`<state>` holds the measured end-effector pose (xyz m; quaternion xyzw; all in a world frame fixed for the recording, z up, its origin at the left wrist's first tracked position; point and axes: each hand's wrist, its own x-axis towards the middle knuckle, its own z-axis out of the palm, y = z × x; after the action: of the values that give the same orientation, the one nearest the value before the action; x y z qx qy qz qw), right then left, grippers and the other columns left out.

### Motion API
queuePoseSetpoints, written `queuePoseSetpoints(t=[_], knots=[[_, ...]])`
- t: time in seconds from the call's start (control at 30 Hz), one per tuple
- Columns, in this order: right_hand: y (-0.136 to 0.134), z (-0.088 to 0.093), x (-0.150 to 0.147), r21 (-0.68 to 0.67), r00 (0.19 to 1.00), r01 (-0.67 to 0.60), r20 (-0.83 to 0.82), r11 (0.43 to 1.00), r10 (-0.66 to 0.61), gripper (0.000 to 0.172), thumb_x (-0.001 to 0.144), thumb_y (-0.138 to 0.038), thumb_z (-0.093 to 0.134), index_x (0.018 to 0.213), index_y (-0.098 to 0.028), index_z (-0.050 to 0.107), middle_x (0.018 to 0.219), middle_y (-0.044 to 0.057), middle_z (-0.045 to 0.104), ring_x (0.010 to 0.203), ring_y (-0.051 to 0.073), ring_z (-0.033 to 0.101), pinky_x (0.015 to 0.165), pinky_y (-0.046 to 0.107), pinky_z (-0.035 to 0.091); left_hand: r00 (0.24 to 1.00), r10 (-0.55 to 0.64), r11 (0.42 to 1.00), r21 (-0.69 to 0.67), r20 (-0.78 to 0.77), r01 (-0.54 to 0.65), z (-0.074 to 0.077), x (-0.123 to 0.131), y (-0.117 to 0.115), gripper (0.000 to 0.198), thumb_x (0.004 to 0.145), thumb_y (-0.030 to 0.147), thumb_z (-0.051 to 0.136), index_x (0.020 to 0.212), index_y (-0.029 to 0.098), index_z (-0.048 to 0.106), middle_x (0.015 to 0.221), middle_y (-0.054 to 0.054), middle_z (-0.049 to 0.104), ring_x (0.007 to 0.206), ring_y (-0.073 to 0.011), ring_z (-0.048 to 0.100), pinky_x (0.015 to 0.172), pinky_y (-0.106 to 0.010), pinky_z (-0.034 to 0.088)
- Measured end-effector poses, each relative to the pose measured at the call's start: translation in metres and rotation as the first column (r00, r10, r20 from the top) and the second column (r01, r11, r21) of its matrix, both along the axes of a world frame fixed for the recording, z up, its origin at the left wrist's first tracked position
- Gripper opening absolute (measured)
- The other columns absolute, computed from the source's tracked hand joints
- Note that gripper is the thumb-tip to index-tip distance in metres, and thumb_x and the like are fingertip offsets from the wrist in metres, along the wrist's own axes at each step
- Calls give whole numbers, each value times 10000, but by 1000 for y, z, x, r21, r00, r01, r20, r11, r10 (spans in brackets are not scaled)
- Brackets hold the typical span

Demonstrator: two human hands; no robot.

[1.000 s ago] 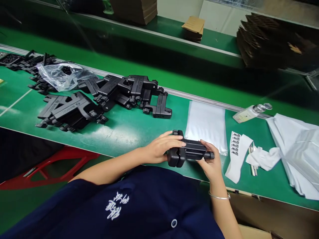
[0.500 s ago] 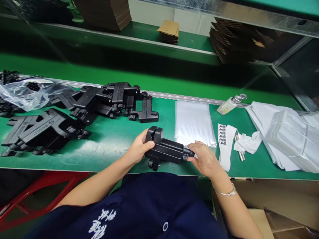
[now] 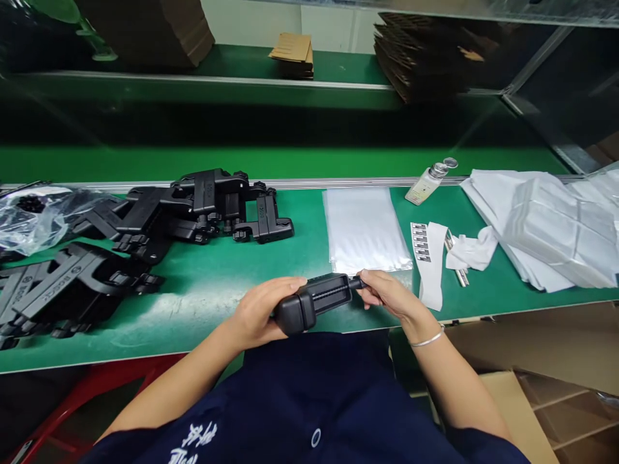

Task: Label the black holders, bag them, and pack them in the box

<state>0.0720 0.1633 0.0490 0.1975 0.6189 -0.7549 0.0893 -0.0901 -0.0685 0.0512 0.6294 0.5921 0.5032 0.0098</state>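
I hold a black plastic clamp-like part [image 3: 316, 300] at the near edge of the green bench [image 3: 232, 270], lying roughly level. My left hand [image 3: 258, 310] is wrapped round its thick rounded end. My right hand [image 3: 387, 295] pinches the small knob at its other end with closed fingers. Just beyond the part lies a flat stack of clear plastic bags [image 3: 363, 229].
A heap of similar black parts [image 3: 203, 206] covers the left of the bench, with a crumpled clear bag [image 3: 33, 216] beside it. To the right lie a label strip [image 3: 425, 254], a small bottle [image 3: 428, 182] and white bags [image 3: 541, 225]. Cardboard boxes [image 3: 532, 399] stand at lower right.
The part has been turned over in my hands and now lies lower and closer to me, its rounded end toward me. The view has swung to the left along the bench.
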Motion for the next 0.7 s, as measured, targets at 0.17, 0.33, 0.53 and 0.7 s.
queuePoseSetpoints(t=[0.17, 0.33, 0.53, 0.7], knots=[[-5, -1, 5, 101, 972, 195, -151, 976, -178, 649, 843, -792, 355, 691, -191, 548, 484, -31, 478, 438, 101, 403, 526, 267, 450, 736, 322, 946, -186, 595, -264, -14, 6, 7, 587, 719, 503, 779, 1179, 200, 574, 1075, -97, 704, 981, -256, 684, 833, -357, 549], [-18, -4, 7, 299, 926, 303, -318, 905, -205, 417, 877, -597, 559, 983, -197, 602, 782, 25, 640, 666, 142, 568, 648, 279, 487, 361, 283, 945, -194, 888, -264, -15, 8, 26, 646, 641, 604, 795, 1092, 184, 600, 993, -62, 688, 933, -230, 660, 818, -332, 534], [-28, -7, -3, 202, 904, 379, -289, 903, -315, 335, 828, -532, 645, 844, -206, 568, 743, -3, 550, 667, 138, 534, 529, 240, 486, 300, 264, 951, -196, 917, -240, -10, 12, 33, 623, 640, 601, 800, 1082, 199, 624, 1005, -55, 677, 960, -234, 639, 854, -347, 521], [-26, -1, -6, 94, 893, 380, -296, 920, -338, 340, 768, -511, 708, 871, -215, 576, 783, 4, 566, 716, 145, 558, 553, 244, 535, 304, 289, 949, -229, 908, -216, -14, 11, 35, 635, 731, 682, 679, 1134, 195, 618, 1098, -76, 673, 1062, -254, 607, 938, -363, 479]])
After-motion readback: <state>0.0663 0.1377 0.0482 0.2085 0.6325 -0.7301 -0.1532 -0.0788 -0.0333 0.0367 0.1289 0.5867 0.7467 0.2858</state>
